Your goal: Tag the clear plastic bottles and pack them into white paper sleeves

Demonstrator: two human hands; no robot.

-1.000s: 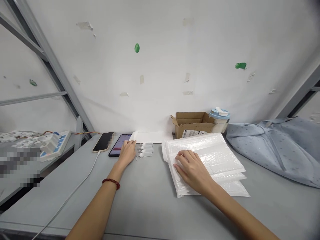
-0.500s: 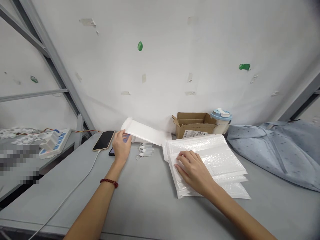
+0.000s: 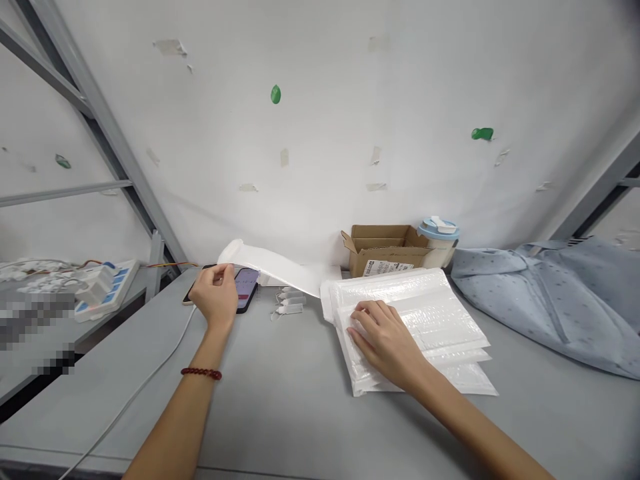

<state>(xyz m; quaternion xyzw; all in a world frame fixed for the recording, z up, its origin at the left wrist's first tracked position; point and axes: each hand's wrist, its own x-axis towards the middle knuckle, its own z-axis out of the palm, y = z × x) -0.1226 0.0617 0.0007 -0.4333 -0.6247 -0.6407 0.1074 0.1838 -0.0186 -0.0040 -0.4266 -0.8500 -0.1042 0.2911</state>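
My left hand [image 3: 216, 287] is closed in a pinch at the lifted left end of a white bubble mailer [image 3: 273, 263]. That mailer slopes down to the right, toward a stack of white bubble mailers [image 3: 420, 320]. On the stack's left part rests my right hand [image 3: 387, 340], fingers bent and somewhat apart, thumb to the side, palm down. Just right of my left hand lies a dark-edged phone with a lit screen [image 3: 246, 287]. Several small clear tubes with thin loops [image 3: 291, 301] lie between my two hands, beneath the mailer's edge.
Behind the stack stand an open cardboard box [image 3: 387, 260] and a cup with a blue lid [image 3: 440, 233]. Blue-grey patterned cloth [image 3: 540, 300] lies at right. A white cable [image 3: 150, 380] crosses the grey table's left side. Farther left is a power strip [image 3: 113, 287].
My left hand has moved left, drawing the mailer's raised end with it and uncovering the lit phone. It now partly covers the other phone. My right hand stays on the stack.
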